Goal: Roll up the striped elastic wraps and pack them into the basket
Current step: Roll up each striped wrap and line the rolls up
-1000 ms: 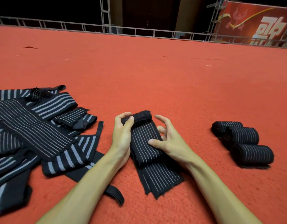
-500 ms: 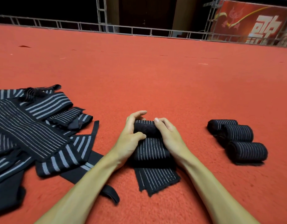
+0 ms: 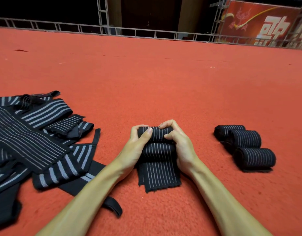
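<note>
Head view: your left hand and right hand sit close together at frame centre. Both are clamped on the half-rolled wrap, fingers curled round the coil, prob. to keep it tight so the elastic can't spring open. Its flat tail lies toward you on the red carpet. Three finished rolls wait at right, w/ the unrolled pile at left (done vs. to-do, it seems). No basket in frame.
</note>
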A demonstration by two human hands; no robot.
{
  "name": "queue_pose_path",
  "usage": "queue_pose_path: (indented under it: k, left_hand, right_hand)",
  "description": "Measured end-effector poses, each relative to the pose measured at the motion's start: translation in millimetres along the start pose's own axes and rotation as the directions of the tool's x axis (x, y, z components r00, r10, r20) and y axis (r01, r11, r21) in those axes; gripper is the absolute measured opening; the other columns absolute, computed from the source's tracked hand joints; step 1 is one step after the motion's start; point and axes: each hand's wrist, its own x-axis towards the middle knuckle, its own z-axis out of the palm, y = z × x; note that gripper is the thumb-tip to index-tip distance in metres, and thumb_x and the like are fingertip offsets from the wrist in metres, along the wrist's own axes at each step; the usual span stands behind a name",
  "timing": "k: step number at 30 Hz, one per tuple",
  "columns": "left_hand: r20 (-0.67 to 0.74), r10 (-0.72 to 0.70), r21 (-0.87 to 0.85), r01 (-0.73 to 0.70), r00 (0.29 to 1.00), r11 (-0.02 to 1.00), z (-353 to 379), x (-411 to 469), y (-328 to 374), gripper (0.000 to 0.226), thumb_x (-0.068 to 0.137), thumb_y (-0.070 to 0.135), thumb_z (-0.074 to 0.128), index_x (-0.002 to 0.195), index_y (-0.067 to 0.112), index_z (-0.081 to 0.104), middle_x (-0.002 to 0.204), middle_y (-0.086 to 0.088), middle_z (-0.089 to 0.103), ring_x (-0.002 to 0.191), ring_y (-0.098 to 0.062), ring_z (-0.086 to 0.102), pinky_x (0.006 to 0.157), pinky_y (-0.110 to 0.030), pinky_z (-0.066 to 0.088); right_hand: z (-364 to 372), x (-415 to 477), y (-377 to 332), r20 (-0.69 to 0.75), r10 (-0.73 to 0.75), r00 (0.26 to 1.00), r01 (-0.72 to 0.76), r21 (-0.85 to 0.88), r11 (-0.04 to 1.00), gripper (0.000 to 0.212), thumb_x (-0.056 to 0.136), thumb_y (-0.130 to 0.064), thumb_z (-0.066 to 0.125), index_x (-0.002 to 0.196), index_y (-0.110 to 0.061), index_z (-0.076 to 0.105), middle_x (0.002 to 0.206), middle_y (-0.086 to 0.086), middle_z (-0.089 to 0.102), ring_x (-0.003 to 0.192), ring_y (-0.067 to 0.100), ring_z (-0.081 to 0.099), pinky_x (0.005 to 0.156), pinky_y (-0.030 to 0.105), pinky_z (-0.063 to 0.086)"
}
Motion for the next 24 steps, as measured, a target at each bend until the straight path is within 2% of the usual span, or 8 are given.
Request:
queue_pose_path:
  k: [4, 6, 8, 14, 16, 20, 22, 24]
  left_hand:
    - [-0.018, 0.035, -0.029, -0.036, 0.999, 0.999, -1.1, 1.1, -0.7, 0.037, 0.081, 0.041, 0.068, 0.105, 0.019, 0.048, 0.090, 0.004, 0.058, 0.077, -0.001, 0.061, 0.074, -0.022, 0.048]
    - [-0.015, 0.086, -0.023, -0.086, 0.996, 0.996, -2.9, 1.3, -1.5, 0.034, 0.081, 0.032, 0.069, 0.104, 0.018, 0.049, 0.092, 0.002, 0.057, 0.081, -0.004, 0.058, 0.074, -0.021, 0.048]
    - [0.008, 0.141, 0.008, -0.141, 0.990, 0.990, -6.7, 1.4, -1.6, 0.031, 0.078, 0.025, 0.064, 0.106, 0.019, 0.051, 0.095, -0.001, 0.057, 0.085, -0.008, 0.057, 0.075, -0.023, 0.049]
    - [-0.002, 0.213, 0.012, -0.213, 0.977, 0.977, -10.9, -0.3, 3.0, 0.032, 0.074, 0.008, 0.062, 0.101, 0.025, 0.058, 0.091, 0.002, 0.059, 0.085, -0.010, 0.055, 0.074, -0.025, 0.049]
    - [-0.009, 0.185, -0.039, -0.185, 0.983, 0.982, -10.0, -0.9, 5.0, 0.038, 0.072, 0.005, 0.062, 0.104, 0.026, 0.059, 0.093, -0.001, 0.058, 0.086, -0.011, 0.055, 0.074, -0.025, 0.050]
    - [-0.009, 0.031, -0.107, -0.032, 0.999, 0.994, -5.2, -1.7, 7.4, 0.053, 0.084, -0.011, 0.051, 0.129, 0.017, 0.046, 0.100, -0.008, 0.055, 0.085, -0.013, 0.056, 0.064, -0.018, 0.051]
    - [-0.005, -0.024, -0.114, 0.023, 1.000, 0.993, -4.5, -2.0, 6.5, 0.055, 0.084, -0.007, 0.052, 0.133, 0.017, 0.042, 0.101, -0.006, 0.056, 0.083, -0.011, 0.058, 0.061, -0.016, 0.050]
    - [0.015, -0.050, -0.128, 0.051, 0.999, 0.990, -4.7, -3.5, 6.9, 0.060, 0.074, 0.007, 0.062, 0.130, 0.021, 0.043, 0.099, -0.003, 0.059, 0.079, -0.007, 0.062, 0.061, -0.017, 0.051]
  right_hand:
    - [4.5, -0.2, 1.6, 0.015, -0.012, 1.000, 0.012, 0.016, 1.000, 0.012, 0.084, -0.030, 0.047, 0.088, -0.025, 0.056, 0.082, -0.005, 0.056, 0.079, 0.011, 0.050, 0.073, 0.029, 0.042]
    - [7.5, 0.9, 2.5, -0.040, -0.025, 0.999, 0.024, -0.037, 0.999, 0.020, 0.093, -0.038, 0.046, 0.094, -0.022, 0.057, 0.083, -0.008, 0.056, 0.079, 0.006, 0.051, 0.077, 0.028, 0.043]
    - [9.1, 2.5, 2.9, -0.085, -0.017, 0.996, 0.008, -0.099, 0.995, 0.023, 0.100, -0.035, 0.044, 0.102, -0.017, 0.059, 0.088, -0.007, 0.058, 0.082, 0.006, 0.053, 0.081, 0.030, 0.045]
    - [7.6, 3.1, 5.2, -0.069, 0.054, 0.996, -0.060, -0.086, 0.994, 0.025, 0.092, -0.035, 0.060, 0.106, -0.015, 0.062, 0.098, 0.001, 0.066, 0.091, 0.013, 0.062, 0.089, 0.039, 0.050]
    - [6.3, 3.9, 5.1, -0.060, 0.039, 0.997, -0.043, -0.060, 0.997, 0.032, 0.082, -0.036, 0.066, 0.105, -0.015, 0.063, 0.098, 0.003, 0.066, 0.092, 0.017, 0.062, 0.090, 0.043, 0.050]
    - [3.2, 4.0, 5.7, -0.036, -0.027, 0.999, 0.026, -0.051, 0.998, 0.031, 0.073, -0.035, 0.069, 0.100, -0.019, 0.063, 0.097, 0.005, 0.063, 0.091, 0.019, 0.058, 0.086, 0.045, 0.049]
    - [2.9, 3.4, 8.1, 0.003, -0.038, 0.999, 0.038, -0.020, 0.999, 0.029, 0.074, -0.029, 0.067, 0.100, -0.020, 0.060, 0.095, 0.004, 0.060, 0.089, 0.018, 0.056, 0.081, 0.039, 0.047]
    - [2.8, 3.0, 10.4, 0.038, -0.033, 0.999, 0.031, 0.045, 0.999, 0.024, 0.077, -0.021, 0.062, 0.100, -0.022, 0.057, 0.094, 0.006, 0.057, 0.088, 0.019, 0.053, 0.078, 0.036, 0.045]
